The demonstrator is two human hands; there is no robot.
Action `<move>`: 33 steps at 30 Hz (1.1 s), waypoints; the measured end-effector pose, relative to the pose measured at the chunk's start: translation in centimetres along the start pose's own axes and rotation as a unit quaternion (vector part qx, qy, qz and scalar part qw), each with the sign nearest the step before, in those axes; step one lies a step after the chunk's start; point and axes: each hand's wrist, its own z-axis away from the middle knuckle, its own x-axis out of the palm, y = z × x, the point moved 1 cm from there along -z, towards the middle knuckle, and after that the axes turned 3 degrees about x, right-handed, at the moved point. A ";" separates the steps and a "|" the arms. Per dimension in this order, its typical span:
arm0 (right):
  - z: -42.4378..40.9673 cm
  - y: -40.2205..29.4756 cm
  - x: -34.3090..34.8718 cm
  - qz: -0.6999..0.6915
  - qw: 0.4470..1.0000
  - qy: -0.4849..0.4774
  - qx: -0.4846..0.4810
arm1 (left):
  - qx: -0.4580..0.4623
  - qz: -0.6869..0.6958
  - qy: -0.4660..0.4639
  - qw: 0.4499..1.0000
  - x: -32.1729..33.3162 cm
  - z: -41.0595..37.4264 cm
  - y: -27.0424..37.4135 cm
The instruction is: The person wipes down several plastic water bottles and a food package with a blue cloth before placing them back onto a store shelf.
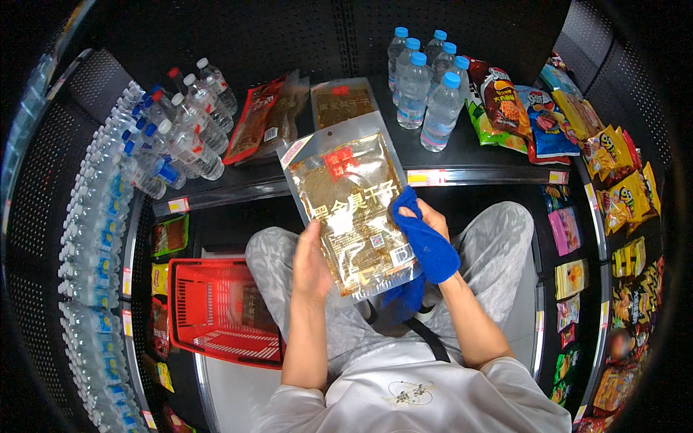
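Note:
Between my hands, above my lap, a clear-edged plastic food packet (352, 216) with brown contents is held up, its printed face towards me. My left hand (312, 263) grips its left edge, thumb on the front, the other fingers mostly hidden behind. My right hand (431, 222) holds the right edge together with a blue cloth (430, 246), which hangs down over the wrist. Behind the packet's top, a similar brown packet (344, 100) lies on the black shelf. Beside it to the left are red-edged and clear packets (260, 119), partly overlapping.
A red shopping basket (184, 308) with a dark packet inside stands left of my knee. Water bottles with blue caps (417, 92) and snack bags (501, 103) stand at the back right. More bottles (197, 119) lean at the left. The shelf edge (487, 176) runs before my knees.

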 end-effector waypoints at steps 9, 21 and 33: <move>0.6 0.8 0.0 -0.133 0.985 0.093 0.067 | 0.063 -0.112 0.052 0.990 1.8 0.9 0.1; 3.7 2.1 3.7 -0.242 0.966 -0.086 -0.038 | 0.139 -0.066 0.051 0.987 2.9 1.0 -0.9; 2.5 2.4 2.7 -0.347 0.932 -0.002 0.104 | 0.175 -0.055 0.081 0.980 2.7 1.0 -0.5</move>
